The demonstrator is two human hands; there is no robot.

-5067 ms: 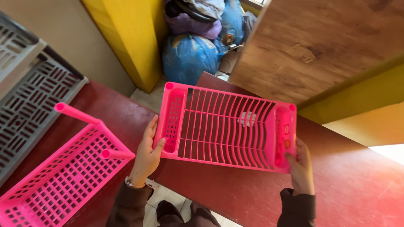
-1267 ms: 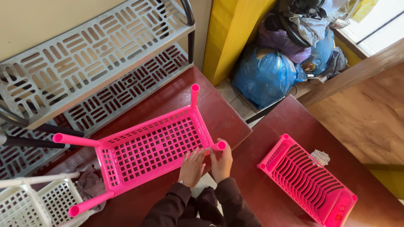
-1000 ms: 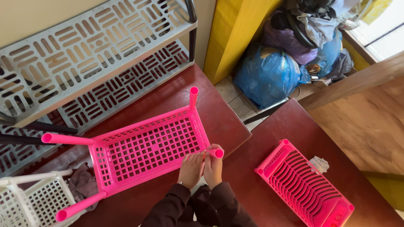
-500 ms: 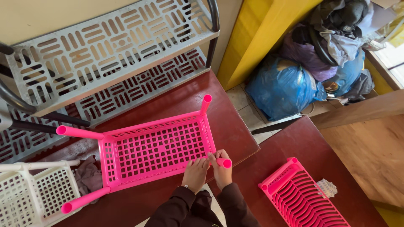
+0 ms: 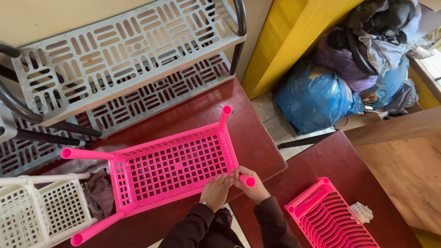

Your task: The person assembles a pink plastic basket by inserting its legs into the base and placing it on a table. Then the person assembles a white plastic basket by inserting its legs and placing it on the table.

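A pink perforated plastic shelf tray (image 5: 172, 167) with round pink legs at its corners lies on a dark red table (image 5: 202, 112). My right hand (image 5: 251, 187) is wrapped around the near-right pink leg (image 5: 246, 180). My left hand (image 5: 215, 192) rests on the tray's near edge right beside that leg. A second pink slatted tray (image 5: 333, 220) lies on another dark red table (image 5: 330, 160) to the right, touched by neither hand.
A grey slotted metal shelf rack (image 5: 124, 59) with black tubes lies across the far left. A white plastic basket rack (image 5: 39, 211) and a grey cloth (image 5: 98, 197) sit at the near left. Blue and purple stuffed bags (image 5: 321, 92) lean by a yellow pillar (image 5: 285, 36).
Five seconds ago both hands held the slatted pink tray; it now lies on the right table. My hands have stayed at the perforated tray's near-right leg over the last second.
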